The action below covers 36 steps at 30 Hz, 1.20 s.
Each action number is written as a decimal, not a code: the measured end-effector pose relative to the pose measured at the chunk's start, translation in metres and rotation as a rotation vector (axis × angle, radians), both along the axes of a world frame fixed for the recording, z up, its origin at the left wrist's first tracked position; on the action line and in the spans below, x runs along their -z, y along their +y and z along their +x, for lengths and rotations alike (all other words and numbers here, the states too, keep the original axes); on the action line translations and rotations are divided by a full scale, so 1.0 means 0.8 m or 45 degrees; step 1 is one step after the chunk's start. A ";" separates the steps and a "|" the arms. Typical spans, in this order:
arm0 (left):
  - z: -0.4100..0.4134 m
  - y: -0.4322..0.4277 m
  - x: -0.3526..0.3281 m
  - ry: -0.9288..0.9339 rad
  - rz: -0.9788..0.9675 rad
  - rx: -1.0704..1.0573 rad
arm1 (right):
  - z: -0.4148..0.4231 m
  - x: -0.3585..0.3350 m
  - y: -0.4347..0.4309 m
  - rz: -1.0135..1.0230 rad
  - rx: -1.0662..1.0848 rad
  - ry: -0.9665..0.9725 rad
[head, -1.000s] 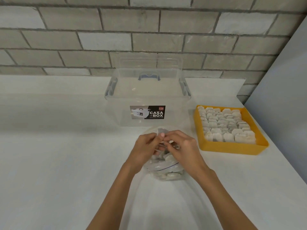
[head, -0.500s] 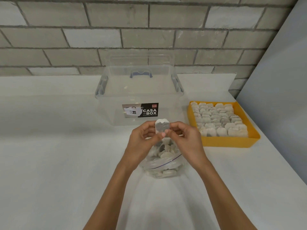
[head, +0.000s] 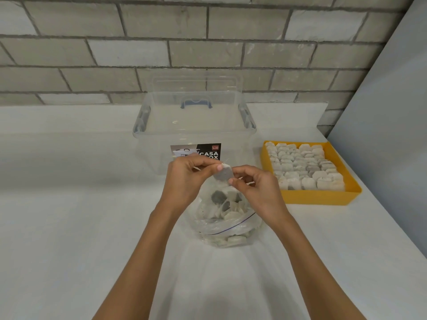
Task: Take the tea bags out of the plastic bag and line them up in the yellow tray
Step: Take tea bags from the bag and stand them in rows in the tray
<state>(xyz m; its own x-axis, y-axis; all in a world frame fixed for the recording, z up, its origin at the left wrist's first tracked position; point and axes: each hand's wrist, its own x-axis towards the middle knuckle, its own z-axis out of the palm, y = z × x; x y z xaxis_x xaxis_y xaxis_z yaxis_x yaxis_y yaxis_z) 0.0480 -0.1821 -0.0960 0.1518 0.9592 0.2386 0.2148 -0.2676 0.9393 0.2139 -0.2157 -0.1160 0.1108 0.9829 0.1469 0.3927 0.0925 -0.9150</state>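
A grey tea bag (head: 223, 174) is pinched between my left hand (head: 188, 179) and my right hand (head: 256, 190), tilted, just above the mouth of the clear plastic bag (head: 227, 229). The plastic bag stands open on the white table and holds several pale and grey tea bags. The yellow tray (head: 323, 196) sits to the right, with several rows of tea bags (head: 302, 166) standing in it. A thin string sticks up from the held tea bag near my left fingertips.
A clear plastic storage box (head: 194, 128) with a "CASA BOX" label stands behind my hands, its lid leaning against the brick wall. A grey panel (head: 388, 116) borders the table on the right, close behind the tray.
Both hands have lifted one tea bag out of the plastic bag and turned it from upright to tilted between the fingertips. The camera view has shifted slightly.
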 end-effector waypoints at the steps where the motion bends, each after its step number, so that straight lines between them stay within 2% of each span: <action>1: 0.000 0.001 -0.003 -0.024 -0.003 0.001 | 0.000 0.000 0.001 -0.033 -0.034 -0.022; 5: -0.001 0.004 -0.015 -0.077 -0.021 0.054 | -0.002 -0.002 0.004 -0.056 -0.068 0.010; 11: 0.002 0.010 -0.019 0.077 0.040 0.052 | -0.005 -0.009 0.007 -0.028 -0.049 0.083; 15: -0.004 0.013 -0.024 0.141 0.061 -0.018 | 0.002 -0.002 0.014 -0.162 -0.067 0.063; 17: -0.009 0.017 -0.024 0.224 0.066 -0.029 | 0.002 0.008 0.023 -0.239 -0.115 -0.145; 20: -0.015 0.019 -0.019 0.302 0.053 -0.010 | -0.013 0.027 0.038 -0.261 -0.178 -0.628; 25: -0.020 0.017 -0.013 0.310 0.063 -0.012 | -0.045 0.044 0.046 -0.472 -0.184 -0.970; 31: -0.033 0.019 -0.007 0.292 0.026 -0.071 | -0.043 0.057 0.051 -0.494 -0.046 -0.856; 36: -0.040 0.017 -0.002 0.338 0.036 -0.108 | -0.029 0.046 0.048 -0.429 -0.129 -0.684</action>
<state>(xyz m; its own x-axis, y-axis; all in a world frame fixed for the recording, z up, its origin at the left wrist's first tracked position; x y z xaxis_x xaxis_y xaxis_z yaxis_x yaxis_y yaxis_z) 0.0161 -0.1685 -0.0947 0.1321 0.9647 0.2278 0.4751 -0.2633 0.8396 0.1907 -0.1771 -0.1524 0.0118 0.9866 -0.1625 0.8088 -0.1049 -0.5787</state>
